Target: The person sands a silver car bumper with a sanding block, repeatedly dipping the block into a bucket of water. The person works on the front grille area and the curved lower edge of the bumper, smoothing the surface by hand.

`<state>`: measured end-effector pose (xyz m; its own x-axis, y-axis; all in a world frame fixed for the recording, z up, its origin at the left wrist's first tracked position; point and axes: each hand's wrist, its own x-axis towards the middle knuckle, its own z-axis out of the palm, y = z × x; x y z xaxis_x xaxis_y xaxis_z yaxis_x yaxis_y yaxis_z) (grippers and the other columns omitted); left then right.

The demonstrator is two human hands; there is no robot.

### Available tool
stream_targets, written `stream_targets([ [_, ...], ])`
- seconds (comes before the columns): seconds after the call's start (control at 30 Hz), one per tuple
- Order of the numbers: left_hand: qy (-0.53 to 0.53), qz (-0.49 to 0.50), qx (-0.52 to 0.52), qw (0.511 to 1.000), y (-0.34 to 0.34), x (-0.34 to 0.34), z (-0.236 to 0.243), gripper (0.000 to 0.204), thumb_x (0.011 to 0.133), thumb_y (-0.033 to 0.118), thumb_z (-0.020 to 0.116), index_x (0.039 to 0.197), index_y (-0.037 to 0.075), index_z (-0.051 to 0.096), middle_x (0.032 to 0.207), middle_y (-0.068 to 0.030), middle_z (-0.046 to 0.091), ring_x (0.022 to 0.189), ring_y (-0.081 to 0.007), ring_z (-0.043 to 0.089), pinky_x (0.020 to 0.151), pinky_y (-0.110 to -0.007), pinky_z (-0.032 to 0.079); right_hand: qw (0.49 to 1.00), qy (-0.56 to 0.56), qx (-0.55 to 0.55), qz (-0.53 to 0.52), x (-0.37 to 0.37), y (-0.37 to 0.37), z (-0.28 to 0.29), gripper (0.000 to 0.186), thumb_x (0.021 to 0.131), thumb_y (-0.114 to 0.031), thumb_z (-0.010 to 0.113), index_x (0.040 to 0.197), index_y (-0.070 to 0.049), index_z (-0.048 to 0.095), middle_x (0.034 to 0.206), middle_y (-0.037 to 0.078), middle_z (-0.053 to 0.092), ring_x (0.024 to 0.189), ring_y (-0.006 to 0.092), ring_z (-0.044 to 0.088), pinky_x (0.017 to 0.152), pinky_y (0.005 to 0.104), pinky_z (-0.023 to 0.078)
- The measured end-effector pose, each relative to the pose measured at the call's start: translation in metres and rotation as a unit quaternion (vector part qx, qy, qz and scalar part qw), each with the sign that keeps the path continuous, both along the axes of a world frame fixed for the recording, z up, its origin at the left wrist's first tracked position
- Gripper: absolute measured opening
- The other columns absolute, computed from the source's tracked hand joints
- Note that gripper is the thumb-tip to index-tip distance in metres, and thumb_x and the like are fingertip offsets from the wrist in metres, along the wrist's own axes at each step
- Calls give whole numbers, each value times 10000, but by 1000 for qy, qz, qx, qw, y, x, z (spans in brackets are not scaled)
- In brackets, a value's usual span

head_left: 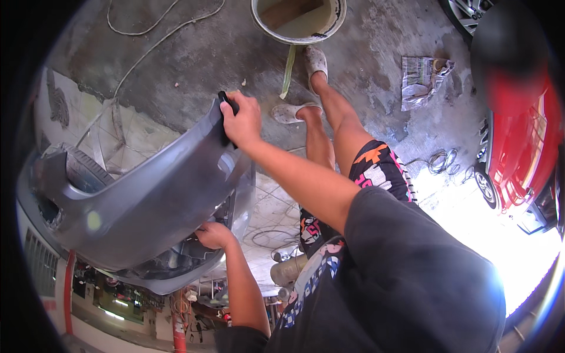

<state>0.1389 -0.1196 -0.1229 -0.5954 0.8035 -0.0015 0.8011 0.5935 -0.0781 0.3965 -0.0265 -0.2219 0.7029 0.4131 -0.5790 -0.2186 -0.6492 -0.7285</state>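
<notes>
A large curved grey car bumper (pixel 147 200) fills the left side, its surface dull with a lighter sheen along the upper edge. My right hand (pixel 243 119) is closed around a black sanding block (pixel 229 105), which lies against the bumper's upper right end. Lower down, my left hand (pixel 215 235) reaches to the bumper's near edge, beside a dark opening. Its fingers are curled there and partly hidden by the edge, so they appear to grip it.
A round bucket of cloudy water (pixel 299 40) stands by my feet at the top. Crumpled newspaper (pixel 425 81) lies on the wet floor. A tyre (pixel 86 169) shows behind the bumper. Hoses (pixel 150 53) trail over the ground, and a red car (pixel 521 153) stands at the right.
</notes>
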Motion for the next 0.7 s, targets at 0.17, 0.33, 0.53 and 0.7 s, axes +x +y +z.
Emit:
stream_targets([
  [0.17,6,29,-4,1000,-10,1,8,469,1059,357,528,1126,-61,729,1009,-322,750,909,-515,717,789,-577,532,987,-76,96,102,-19,-36,59,257,922,-266,761,1171,-204,787,1255,188,636,1249,394,575,1045,502,460],
  [0.33,4,10,-5,1000,5,12,3,446,1058,354,535,1152,-32,738,1017,-312,755,915,-507,722,795,-574,534,999,27,-34,3,-6,-8,-6,280,933,-296,754,1202,-221,771,1291,174,625,1258,389,564,1052,530,445],
  [0.53,-14,44,-16,999,-4,5,8,439,1053,342,539,1209,-23,728,1052,-305,757,926,-516,720,801,-578,533,975,-91,157,126,-49,-18,130,318,858,-204,828,1174,-221,799,1371,202,593,1258,414,568,1059,514,437],
  [0.7,-10,39,-1,999,-2,10,6,548,1068,463,470,1206,8,742,1072,-310,752,986,-531,707,856,-601,532,994,-43,94,37,-30,-15,33,288,937,-252,739,1225,-247,760,1413,255,585,1318,434,547,1071,548,415],
])
